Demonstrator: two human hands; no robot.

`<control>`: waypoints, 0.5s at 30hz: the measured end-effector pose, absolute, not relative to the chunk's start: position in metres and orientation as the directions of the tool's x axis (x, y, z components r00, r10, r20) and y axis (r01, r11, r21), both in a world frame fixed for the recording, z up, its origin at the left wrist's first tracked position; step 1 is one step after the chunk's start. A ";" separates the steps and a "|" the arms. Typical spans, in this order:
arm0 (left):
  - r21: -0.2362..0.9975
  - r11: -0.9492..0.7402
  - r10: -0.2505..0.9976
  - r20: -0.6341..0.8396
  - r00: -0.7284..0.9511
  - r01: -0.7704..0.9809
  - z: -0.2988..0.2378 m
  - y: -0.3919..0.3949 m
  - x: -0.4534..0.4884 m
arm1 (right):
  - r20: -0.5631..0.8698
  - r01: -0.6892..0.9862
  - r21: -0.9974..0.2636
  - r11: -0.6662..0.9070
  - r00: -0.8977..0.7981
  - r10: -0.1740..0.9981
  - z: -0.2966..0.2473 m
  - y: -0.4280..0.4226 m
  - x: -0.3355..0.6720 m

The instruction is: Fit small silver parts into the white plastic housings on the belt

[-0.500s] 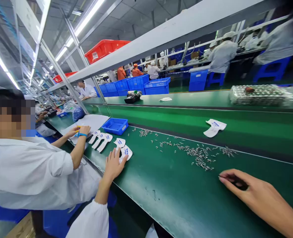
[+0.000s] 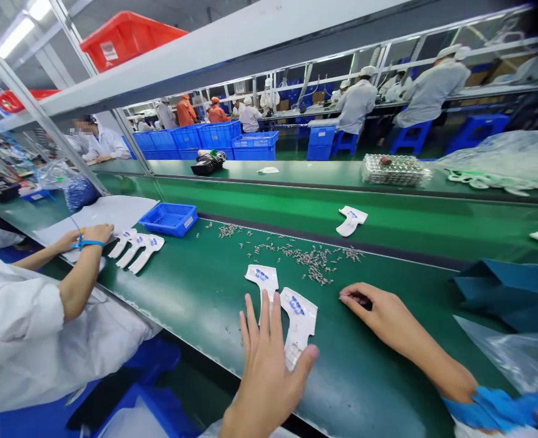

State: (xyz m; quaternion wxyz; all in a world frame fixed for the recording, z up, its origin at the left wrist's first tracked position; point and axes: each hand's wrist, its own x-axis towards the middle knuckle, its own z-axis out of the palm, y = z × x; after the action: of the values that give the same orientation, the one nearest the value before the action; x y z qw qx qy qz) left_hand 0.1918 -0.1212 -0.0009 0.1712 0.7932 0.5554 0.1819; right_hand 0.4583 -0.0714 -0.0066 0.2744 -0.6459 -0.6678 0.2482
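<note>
Left hand [image 2: 266, 371] lies flat, fingers released and spread, on the green tabletop [image 2: 196, 298], its thumb on the nearer white card [image 2: 300, 319]. Right hand [image 2: 380, 313], just right of that card, has fingers curled together at the tips; what they pinch cannot be told. Beyond the card: a second white card [image 2: 262, 278], scattered small metal parts [image 2: 312, 261], then a blue tray [image 2: 169, 219] farther left.

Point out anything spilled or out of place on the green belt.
Small metal pins lie scattered loose across the belt beyond the right hand, not in the blue tray. One white piece lies alone farther back.
</note>
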 end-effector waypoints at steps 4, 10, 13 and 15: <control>0.430 -0.591 0.776 0.072 0.627 0.682 0.018 -0.103 0.174 | -0.016 0.717 -0.697 0.002 -0.018 1.000 0.003 -0.073 0.457; 0.402 -0.692 0.685 0.104 0.721 0.599 0.007 -0.093 0.184 | -0.242 0.653 -0.755 -0.056 -0.199 0.950 0.034 -0.092 0.431; 0.404 -0.687 0.695 0.121 0.709 0.604 0.001 -0.097 0.189 | -0.357 0.667 -0.743 -0.052 -0.329 0.874 0.050 -0.102 0.408; 0.405 -0.687 0.694 0.120 0.709 0.604 -0.001 -0.097 0.189 | -0.394 0.696 -0.718 -0.022 -0.380 0.837 0.056 -0.103 0.396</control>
State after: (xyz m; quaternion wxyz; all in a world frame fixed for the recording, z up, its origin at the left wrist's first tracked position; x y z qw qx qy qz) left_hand 0.1891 -0.0974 -0.0006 0.1705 0.9087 0.3571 0.1332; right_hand 0.3955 -0.1033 0.0564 0.0778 -0.5515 -0.6948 0.4550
